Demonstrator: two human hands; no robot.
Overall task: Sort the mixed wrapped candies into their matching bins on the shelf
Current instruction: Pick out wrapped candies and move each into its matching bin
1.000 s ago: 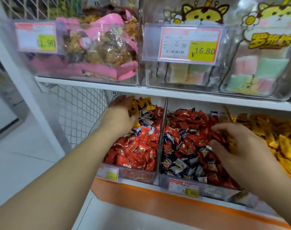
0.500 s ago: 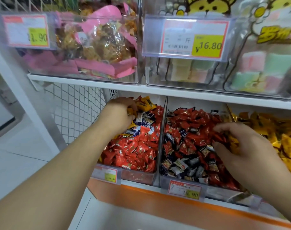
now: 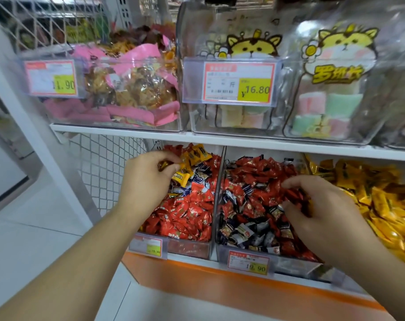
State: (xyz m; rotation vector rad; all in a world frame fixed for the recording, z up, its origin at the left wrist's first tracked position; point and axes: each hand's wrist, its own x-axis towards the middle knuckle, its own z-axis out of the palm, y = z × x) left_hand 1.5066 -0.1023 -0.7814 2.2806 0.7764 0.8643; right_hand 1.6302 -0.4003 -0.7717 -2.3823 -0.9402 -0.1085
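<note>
**Both hands curled, arms reaching forward**

The left arm stretches up from the lower left, bare to the wrist. The left hand (image 3: 148, 179) is knuckles up, fingers bent, thumb and forefinger pinched together. The right arm comes in from the lower right. The right hand (image 3: 321, 212) has its fingers curled downward, thumb tucked beneath.

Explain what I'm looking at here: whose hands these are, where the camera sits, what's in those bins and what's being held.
No machine here: a person's two bare hands, filmed by a camera worn on the head, looking down at a shop shelf. The left hand pinches a wrapped candy over the left bin, which holds mostly red candies with yellow candies and a few blue ones on top. The right hand grips red candies in the middle bin, a red and dark blue mix. The right bin's candies are yellow.
</note>
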